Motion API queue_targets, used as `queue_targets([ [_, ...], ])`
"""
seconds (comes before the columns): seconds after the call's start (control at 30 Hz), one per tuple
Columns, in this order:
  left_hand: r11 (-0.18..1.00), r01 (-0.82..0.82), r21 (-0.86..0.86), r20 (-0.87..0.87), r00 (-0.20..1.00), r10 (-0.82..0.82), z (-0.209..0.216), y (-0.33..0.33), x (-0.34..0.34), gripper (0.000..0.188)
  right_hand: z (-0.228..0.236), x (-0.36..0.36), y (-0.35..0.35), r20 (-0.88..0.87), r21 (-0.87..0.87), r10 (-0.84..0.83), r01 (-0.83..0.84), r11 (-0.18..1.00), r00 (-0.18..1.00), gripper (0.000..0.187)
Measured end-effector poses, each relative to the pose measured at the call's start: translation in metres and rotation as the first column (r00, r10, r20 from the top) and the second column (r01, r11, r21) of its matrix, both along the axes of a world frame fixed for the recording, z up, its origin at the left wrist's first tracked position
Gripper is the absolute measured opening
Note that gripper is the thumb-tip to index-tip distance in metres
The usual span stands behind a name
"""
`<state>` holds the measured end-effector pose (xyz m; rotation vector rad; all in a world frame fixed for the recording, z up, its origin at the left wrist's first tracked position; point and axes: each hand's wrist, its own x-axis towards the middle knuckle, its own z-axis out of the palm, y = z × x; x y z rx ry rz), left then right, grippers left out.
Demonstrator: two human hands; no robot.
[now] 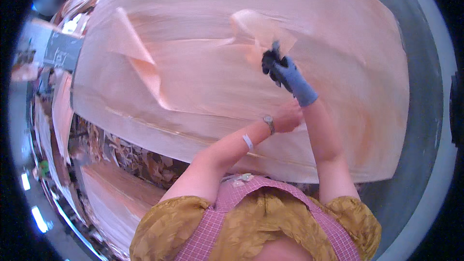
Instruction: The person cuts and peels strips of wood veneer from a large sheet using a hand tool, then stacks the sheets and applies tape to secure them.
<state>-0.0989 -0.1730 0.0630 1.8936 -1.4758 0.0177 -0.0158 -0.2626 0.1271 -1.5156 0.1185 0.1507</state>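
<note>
A broad stack of thin pale wood veneer sheets (203, 82) lies in front of me. My right hand (285, 72), in a grey-blue glove with black fingers, is over its middle right. The gloved fingers are curled, and what they hold is blurred. Just beyond them a lifted, crumpled veneer flap (246, 26) stands up. My bare left hand (288, 117), with a watch (268, 123) at its wrist, is low over the stack, nearer to me. Its fingers are partly hidden behind my right forearm. To the left, a folded veneer edge (145, 63) curls up diagonally.
A grey surface (425, 87) curves along the right side of the stack. At the lower left lie veneer scraps (140, 159) and another veneer stack (113, 195). A grey box-like object (63, 50) stands at the far left, with more veneer behind it.
</note>
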Motion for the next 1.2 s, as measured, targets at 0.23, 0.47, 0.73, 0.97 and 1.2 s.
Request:
queue_targets([
  [0.23,0.824,-0.561,-0.075,0.104,0.818,0.566,0.010,0.222,0.054,0.023,-0.114,0.009,0.057,0.323,-0.896,0.220,0.222,0.384,0.921,0.026],
  [0.47,-0.297,-0.875,0.383,-0.058,-0.344,0.937,-0.012,0.418,0.190,0.103,-0.107,0.006,0.073,0.332,-0.933,0.241,0.280,0.225,0.912,0.031],
  [0.73,0.190,-0.982,0.004,-0.934,0.064,0.352,0.003,0.455,0.253,0.034,-0.100,0.004,0.077,0.316,-0.918,0.127,0.268,0.293,0.940,0.054],
  [0.97,0.144,-0.986,0.081,-0.632,0.061,0.773,0.102,0.622,0.314,0.026,-0.092,-0.003,0.075,0.276,-0.931,0.199,0.211,0.298,0.940,0.062],
  [1.2,-0.676,-0.736,-0.032,0.327,-0.647,0.689,0.161,0.781,0.323,0.051,-0.099,0.008,0.085,0.334,-0.904,0.176,0.262,0.337,0.926,0.064],
])
